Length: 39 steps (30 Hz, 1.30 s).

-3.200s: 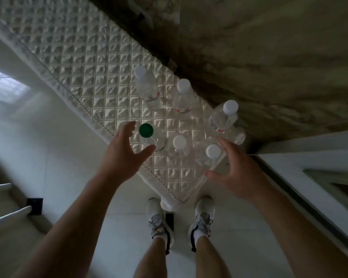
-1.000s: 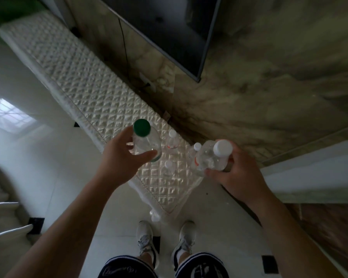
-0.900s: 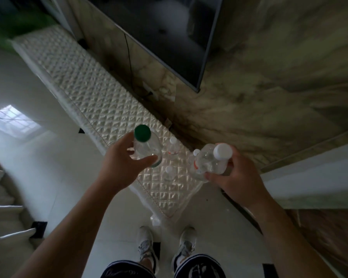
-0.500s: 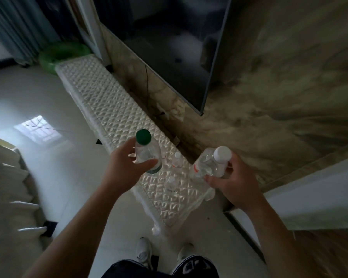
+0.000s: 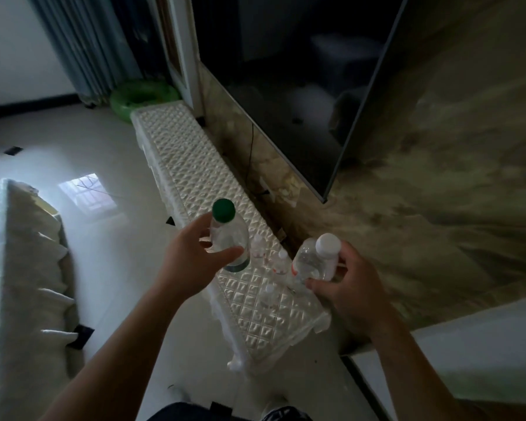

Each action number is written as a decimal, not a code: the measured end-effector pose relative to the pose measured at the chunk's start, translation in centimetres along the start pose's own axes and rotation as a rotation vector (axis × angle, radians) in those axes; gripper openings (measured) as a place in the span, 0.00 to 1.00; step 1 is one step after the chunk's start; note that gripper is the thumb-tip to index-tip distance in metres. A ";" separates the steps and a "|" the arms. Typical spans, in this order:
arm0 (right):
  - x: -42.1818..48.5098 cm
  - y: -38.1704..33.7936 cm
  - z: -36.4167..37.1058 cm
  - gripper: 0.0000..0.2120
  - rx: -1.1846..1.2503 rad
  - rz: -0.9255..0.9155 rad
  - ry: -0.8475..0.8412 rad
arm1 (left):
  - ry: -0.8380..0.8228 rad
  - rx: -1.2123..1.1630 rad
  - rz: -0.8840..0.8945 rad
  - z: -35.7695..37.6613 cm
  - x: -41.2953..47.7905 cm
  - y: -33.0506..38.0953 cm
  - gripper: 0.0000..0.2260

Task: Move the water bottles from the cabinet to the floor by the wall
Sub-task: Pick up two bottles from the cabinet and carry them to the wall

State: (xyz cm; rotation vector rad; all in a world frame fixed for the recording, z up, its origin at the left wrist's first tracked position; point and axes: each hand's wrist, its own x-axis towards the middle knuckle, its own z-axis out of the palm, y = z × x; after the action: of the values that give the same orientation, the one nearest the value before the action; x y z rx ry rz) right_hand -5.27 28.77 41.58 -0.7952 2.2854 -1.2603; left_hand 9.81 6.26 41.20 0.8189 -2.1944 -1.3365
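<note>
Both hands now hold lifted bottles: left (image 5: 192,262) green-capped (image 5: 229,238); right (image 5: 348,287) white-capped (image 5: 315,261).

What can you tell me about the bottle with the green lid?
The green-capped bottle is a clear plastic water bottle with a round dark green screw cap on top. It looks see-through with pale shine on its sides, and there is a greenish band near its bottom. It is roughly upright, tilted a little, lifted above the quilted cabinet top. The left hand wraps around its body, thumb across the front. Nothing else touches it.
</note>
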 end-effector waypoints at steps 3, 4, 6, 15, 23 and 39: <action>0.9 -1.4 1.8 0.29 -0.013 -0.026 0.003 | 0.023 -0.012 0.004 -2.0 0.4 -1.1 0.25; 1.2 -2.1 2.8 0.29 -0.018 -0.036 0.006 | 0.030 -0.015 0.000 -3.0 0.5 -1.7 0.26; 1.6 -3.1 4.2 0.28 -0.019 -0.046 0.009 | 0.043 -0.023 -0.006 -4.6 0.8 -2.6 0.27; 4.7 -10.0 16.1 0.27 -0.002 -0.063 -0.084 | 0.125 -0.005 -0.030 -16.8 2.8 -9.1 0.29; 7.8 -16.3 26.7 0.26 0.038 -0.126 -0.131 | 0.214 -0.008 -0.046 -27.5 4.1 -14.8 0.30; 19.1 -22.2 36.9 0.29 0.025 -0.173 -0.292 | 0.326 -0.045 -0.125 -36.2 11.3 -21.3 0.30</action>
State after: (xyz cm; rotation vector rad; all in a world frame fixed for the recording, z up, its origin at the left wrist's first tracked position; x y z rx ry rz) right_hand 8.57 -16.26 40.40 -1.1089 1.9997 -1.1541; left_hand 30.15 -32.13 38.53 1.0880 -1.8804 -1.2059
